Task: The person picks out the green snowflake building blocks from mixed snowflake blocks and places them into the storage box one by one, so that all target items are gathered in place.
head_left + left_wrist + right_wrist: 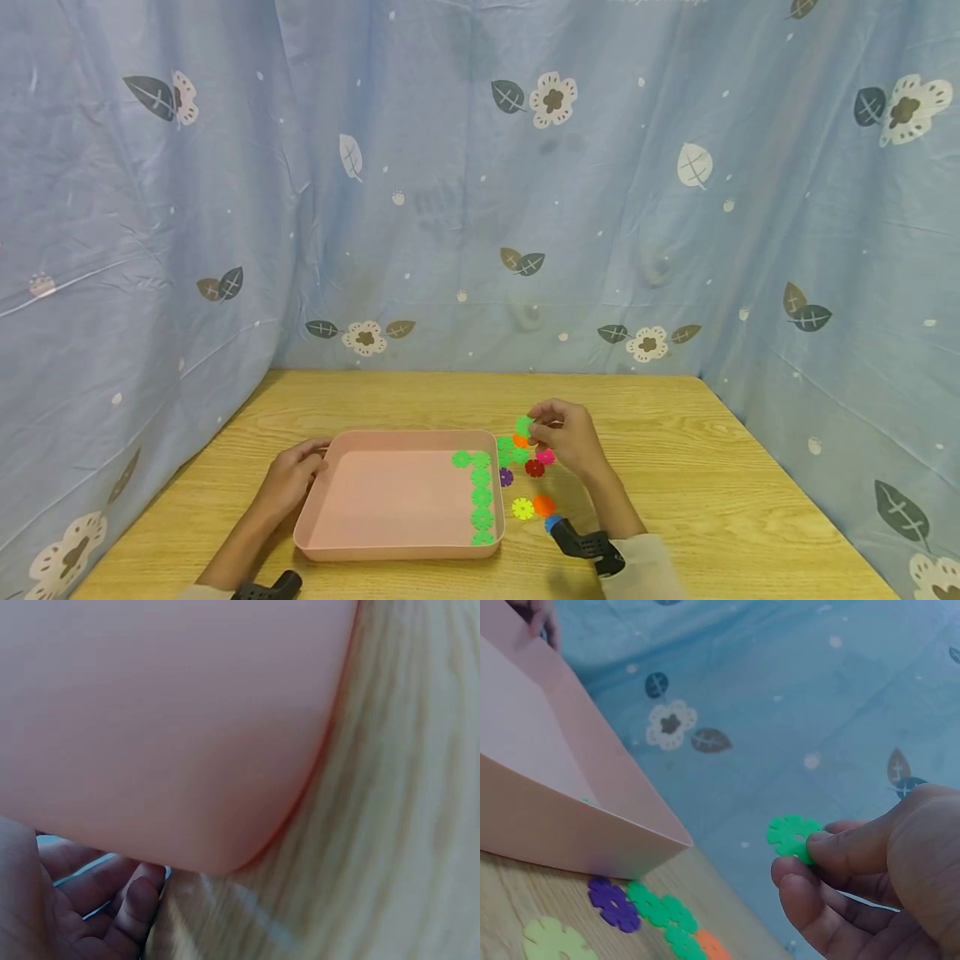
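Observation:
My right hand (567, 435) pinches a green snowflake disc (790, 834) between thumb and fingers, above the table just right of the pink tray (390, 551). At the tray's left side, my left hand (291, 477) holds the rim, its fingers (135, 904) partly hidden by the wall. Inside the tray, several green discs (482, 497) form a column along the right side, with one green disc (461, 459) to the left at its far end. Below the right hand lie loose green discs (506, 447) and an orange disc (521, 441).
Beside the tray on the wooden table (712, 500) lie a purple disc (507, 477), a dark red disc (535, 468), a pink disc (547, 457), a yellow disc (522, 508), another orange disc (543, 505) and a blue disc (552, 522). A patterned blue curtain (450, 208) surrounds the table.

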`<state>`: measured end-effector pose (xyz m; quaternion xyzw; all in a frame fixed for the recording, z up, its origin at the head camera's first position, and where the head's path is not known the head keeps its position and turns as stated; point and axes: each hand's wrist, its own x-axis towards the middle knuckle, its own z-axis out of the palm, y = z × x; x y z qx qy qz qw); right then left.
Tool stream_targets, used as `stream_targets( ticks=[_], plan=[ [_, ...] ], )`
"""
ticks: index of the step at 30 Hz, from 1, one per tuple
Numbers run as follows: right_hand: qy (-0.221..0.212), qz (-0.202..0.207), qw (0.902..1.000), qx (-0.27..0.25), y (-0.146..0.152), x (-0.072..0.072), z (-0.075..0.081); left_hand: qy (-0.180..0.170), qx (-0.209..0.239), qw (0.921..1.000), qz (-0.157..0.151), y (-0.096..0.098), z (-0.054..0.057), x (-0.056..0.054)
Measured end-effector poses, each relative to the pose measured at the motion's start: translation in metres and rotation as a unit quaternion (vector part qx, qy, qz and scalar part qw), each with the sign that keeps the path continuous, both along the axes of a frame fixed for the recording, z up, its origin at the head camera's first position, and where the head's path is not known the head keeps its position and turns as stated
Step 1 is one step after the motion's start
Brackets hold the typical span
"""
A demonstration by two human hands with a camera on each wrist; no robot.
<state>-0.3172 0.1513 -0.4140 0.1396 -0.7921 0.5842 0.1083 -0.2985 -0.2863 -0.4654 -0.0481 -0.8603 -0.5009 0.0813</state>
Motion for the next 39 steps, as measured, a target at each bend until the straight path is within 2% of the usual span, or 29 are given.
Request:
stream_targets(
  ticks=[7,19,25,31,39],
  plan=[
    [-0.002,0.025,0.9996,0.013,-0.010,0.004,-0.002,0.002,0.000,1.0000,-0.004,0.000,0.000,0.000],
    [0.023,0.023,0.9972,0.067,-0.028,0.005,-0.010,-0.010,0.009,0.9999,-0.008,-0.002,0.000,0.002],
    [0.001,0.023,0.9976,0.065,-0.037,0.006,-0.015,-0.012,0.014,0.9998,-0.009,-0.003,-0.002,-0.001],
    [0.041,0.033,0.9939,0.096,-0.049,0.008,-0.019,-0.013,0.012,0.9998,-0.008,-0.004,-0.004,-0.002],
    [0.032,0.036,0.9925,0.112,-0.059,0.007,-0.023,-0.009,0.008,0.9999,-0.003,-0.003,-0.001,0.000]
  ],
)
